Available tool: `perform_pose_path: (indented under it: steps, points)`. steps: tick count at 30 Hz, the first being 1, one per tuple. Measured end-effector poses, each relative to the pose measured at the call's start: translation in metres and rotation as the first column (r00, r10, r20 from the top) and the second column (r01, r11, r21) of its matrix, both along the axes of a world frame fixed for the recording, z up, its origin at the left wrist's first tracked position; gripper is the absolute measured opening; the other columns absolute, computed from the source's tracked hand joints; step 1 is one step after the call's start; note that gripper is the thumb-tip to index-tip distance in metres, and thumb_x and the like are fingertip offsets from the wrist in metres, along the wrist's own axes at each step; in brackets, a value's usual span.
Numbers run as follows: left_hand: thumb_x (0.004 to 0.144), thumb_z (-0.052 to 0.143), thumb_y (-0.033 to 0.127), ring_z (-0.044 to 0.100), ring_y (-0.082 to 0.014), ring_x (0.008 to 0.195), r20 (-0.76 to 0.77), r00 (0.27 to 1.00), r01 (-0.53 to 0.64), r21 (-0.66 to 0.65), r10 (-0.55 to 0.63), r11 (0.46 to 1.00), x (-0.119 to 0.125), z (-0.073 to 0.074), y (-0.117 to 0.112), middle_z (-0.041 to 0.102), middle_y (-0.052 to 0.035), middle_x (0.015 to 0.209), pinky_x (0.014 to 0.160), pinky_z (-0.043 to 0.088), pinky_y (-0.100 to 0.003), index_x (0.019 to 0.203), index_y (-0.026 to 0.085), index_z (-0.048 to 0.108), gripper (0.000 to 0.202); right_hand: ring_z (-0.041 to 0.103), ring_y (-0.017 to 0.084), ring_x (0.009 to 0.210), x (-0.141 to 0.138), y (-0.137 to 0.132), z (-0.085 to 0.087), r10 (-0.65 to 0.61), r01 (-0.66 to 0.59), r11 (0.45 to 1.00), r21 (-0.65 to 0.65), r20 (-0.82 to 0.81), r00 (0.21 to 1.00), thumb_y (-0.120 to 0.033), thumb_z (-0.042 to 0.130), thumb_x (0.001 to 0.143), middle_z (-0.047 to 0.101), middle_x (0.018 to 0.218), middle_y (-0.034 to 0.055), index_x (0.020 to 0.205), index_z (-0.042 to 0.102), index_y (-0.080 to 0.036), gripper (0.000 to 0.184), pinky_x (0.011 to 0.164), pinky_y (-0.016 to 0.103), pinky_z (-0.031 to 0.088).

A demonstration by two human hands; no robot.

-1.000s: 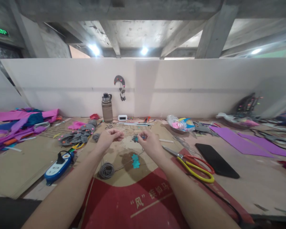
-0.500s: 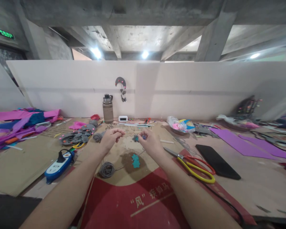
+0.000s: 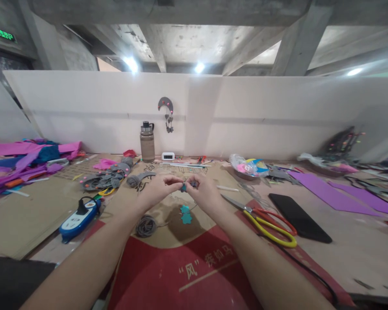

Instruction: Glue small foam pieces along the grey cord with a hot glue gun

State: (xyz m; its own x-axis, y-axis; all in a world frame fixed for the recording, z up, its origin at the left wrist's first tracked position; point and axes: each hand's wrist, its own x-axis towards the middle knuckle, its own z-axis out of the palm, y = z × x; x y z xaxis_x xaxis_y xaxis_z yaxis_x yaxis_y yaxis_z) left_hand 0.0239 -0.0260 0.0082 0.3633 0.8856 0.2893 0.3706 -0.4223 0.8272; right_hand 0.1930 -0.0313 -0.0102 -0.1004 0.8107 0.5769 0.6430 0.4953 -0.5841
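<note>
My left hand (image 3: 163,189) and my right hand (image 3: 204,191) meet over the middle of the cardboard, fingertips pinched on a small teal felt piece (image 3: 183,187). Some grey stuff shows at the right fingers, too small to make out. Below the hands lie teal flower-shaped cutouts (image 3: 186,216), in shadow. A ball of grey yarn (image 3: 146,226) rests near my left forearm, with a strand running toward the cutouts. Beside my right forearm are scissors (image 3: 261,219) with one red and one yellow handle.
A power strip (image 3: 79,220) and grey felt pieces (image 3: 105,175) lie left. A black phone (image 3: 299,217) and purple sheets (image 3: 333,193) lie right. Toward the back stand a water bottle (image 3: 147,144), a small white clock (image 3: 168,156) and a bowl of bagged bits (image 3: 248,167).
My left hand has moved right to meet my right hand, and its fingers now pinch the teal piece too. The view has shifted slightly.
</note>
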Motion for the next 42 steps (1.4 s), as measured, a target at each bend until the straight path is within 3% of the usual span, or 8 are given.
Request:
perform_pose_path:
  steps: [3, 6, 9, 16, 20, 29, 36, 42]
  points:
    - [0.071, 0.061, 0.032, 0.06, -0.0167, 0.072, -0.044, 0.999, -0.01, 0.027, 0.011, 1.0, 0.0, 0.001, -0.002, 0.071, -0.0048, 0.081, 0.064, 0.044, -0.024, 0.086, 0.018, 0.072, 0.023, 0.05, 0.014, 0.065, -0.002, -0.002, 0.001, 0.002, -0.002, 1.0, 0.017, 0.037, 0.999, -0.026, 0.053, 0.075, 0.059, 0.07, 0.0024, 0.072, 0.062, -0.018, 0.012, 0.06, 0.025, 0.035]
    - [0.072, 0.058, 0.033, 0.054, -0.0119, 0.052, -0.116, 0.993, -0.038, -0.01, 0.037, 0.999, 0.001, 0.002, -0.005, 0.065, -0.0019, 0.064, 0.047, 0.038, -0.021, 0.085, 0.018, 0.071, 0.024, 0.051, 0.015, 0.07, -0.003, -0.005, 0.002, 0.012, -0.013, 1.0, 0.018, 0.069, 0.998, -0.024, 0.054, 0.075, 0.059, 0.074, 0.0034, 0.074, 0.062, -0.017, 0.011, 0.063, 0.026, 0.036]
    - [0.072, 0.057, 0.035, 0.047, -0.0091, 0.042, -0.109, 0.993, -0.042, -0.053, 0.036, 0.998, 0.002, 0.002, -0.007, 0.059, 0.0003, 0.054, 0.041, 0.033, -0.02, 0.078, 0.016, 0.069, 0.024, 0.051, 0.015, 0.072, -0.004, -0.007, 0.004, 0.052, -0.053, 0.999, 0.003, 0.08, 0.995, -0.023, 0.052, 0.078, 0.059, 0.075, 0.0034, 0.075, 0.062, -0.017, 0.011, 0.065, 0.026, 0.036]
    - [0.069, 0.061, 0.034, 0.045, -0.0076, 0.04, 0.105, 0.985, -0.123, -0.101, 0.134, 0.987, 0.001, -0.003, 0.001, 0.055, 0.0012, 0.05, 0.04, 0.036, -0.02, 0.073, 0.013, 0.064, 0.021, 0.05, 0.016, 0.07, -0.005, -0.011, 0.004, 0.101, -0.1, 0.995, 0.021, -0.049, 0.994, -0.025, 0.048, 0.082, 0.055, 0.075, 0.003, 0.096, 0.055, -0.017, 0.018, 0.063, 0.027, 0.038]
    - [0.069, 0.063, 0.035, 0.045, -0.0073, 0.039, 0.214, 0.968, -0.104, -0.129, 0.13, 0.986, 0.0, -0.007, 0.006, 0.057, 0.0008, 0.051, 0.04, 0.035, -0.02, 0.076, 0.014, 0.062, 0.022, 0.05, 0.015, 0.068, -0.008, -0.01, 0.0, 0.142, -0.143, 0.99, 0.002, -0.127, 0.982, -0.026, 0.047, 0.081, 0.055, 0.075, 0.0025, 0.091, 0.054, -0.018, 0.014, 0.063, 0.027, 0.039]
    - [0.068, 0.065, 0.034, 0.047, -0.0077, 0.04, 0.231, 0.961, -0.121, -0.139, 0.151, 0.983, 0.006, -0.006, 0.002, 0.059, -0.0003, 0.053, 0.041, 0.037, -0.02, 0.075, 0.013, 0.062, 0.022, 0.046, 0.013, 0.056, -0.011, -0.003, -0.009, 0.101, -0.132, 0.988, -0.077, -0.315, 0.944, -0.033, 0.05, 0.08, 0.046, 0.061, -0.0046, 0.093, 0.05, -0.018, 0.019, 0.056, 0.025, 0.036]
    - [0.069, 0.064, 0.035, 0.048, -0.008, 0.04, 0.217, 0.965, -0.125, -0.126, 0.151, 0.984, 0.006, -0.009, 0.002, 0.06, -0.0006, 0.055, 0.041, 0.038, -0.021, 0.077, 0.013, 0.063, 0.024, 0.042, 0.012, 0.051, -0.012, -0.001, -0.01, 0.071, -0.125, 0.984, -0.127, -0.362, 0.93, -0.033, 0.053, 0.077, 0.043, 0.054, -0.0057, 0.084, 0.054, -0.018, 0.016, 0.05, 0.023, 0.032]
    - [0.07, 0.064, 0.038, 0.049, -0.0085, 0.039, 0.226, 0.96, -0.142, -0.115, 0.165, 0.983, 0.006, -0.013, 0.005, 0.06, -0.0001, 0.054, 0.041, 0.039, -0.022, 0.077, 0.013, 0.062, 0.026, 0.042, 0.012, 0.05, -0.011, -0.003, -0.008, 0.066, -0.113, 0.988, -0.104, -0.375, 0.924, -0.035, 0.053, 0.077, 0.042, 0.054, -0.0072, 0.09, 0.052, -0.019, 0.02, 0.051, 0.023, 0.033]
